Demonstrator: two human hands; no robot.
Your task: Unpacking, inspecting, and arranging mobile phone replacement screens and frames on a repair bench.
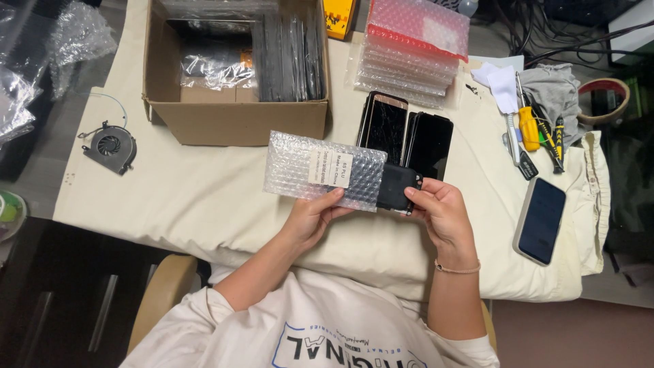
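Cream-clothed counter (204, 197) with cardboard box (235, 102), stacked bubble-wrap sleeves (409, 61), dark phone screens (409, 140), screwdrivers (538, 129), phone (540, 219). Left hand (313, 215) fingers closed on clear bubble-wrap pouch (320, 170), held above counter. Right hand (439, 208) fingers gripping black part (396, 187) protruding from pouch end.

Phone repair workbench, stacked phone screens (407, 135), screwdrivers (538, 133), loose cooling fan (109, 146), cardboard box (235, 102) of parts

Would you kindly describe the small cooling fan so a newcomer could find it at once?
Start at the open cardboard box on the cream cloth-covered table. Look to its left, past the cloth's edge. There lies the cooling fan, a flat dark round-bladed part with thin wires, unlike the clear plastic wrap nearby.
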